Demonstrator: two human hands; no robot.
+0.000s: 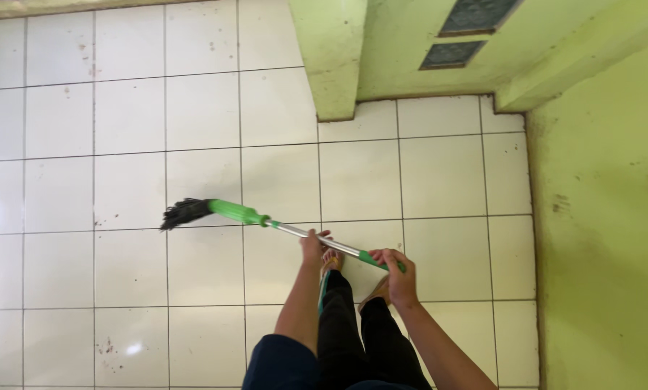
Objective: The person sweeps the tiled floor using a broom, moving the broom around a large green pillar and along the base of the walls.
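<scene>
Leftmost, dark bristles [183, 213] were seen resting on the white tiled floor [122, 108], joined to a green broom [241, 213] head and a metal handle slanting down to the right. The handle was gripped midway by the left hand [313, 244], closed around it, and at its green end by the right hand [396, 274], likewise closed. A green wall [606, 238] was shown at right.

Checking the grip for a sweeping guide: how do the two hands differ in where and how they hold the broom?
The left hand grips the bare metal part of the broom shaft, nearer the bristles; the right hand grips the green end of the handle, farther from them. The left hand sits higher in the picture, the right lower. Both are closed around the same shaft.
</scene>
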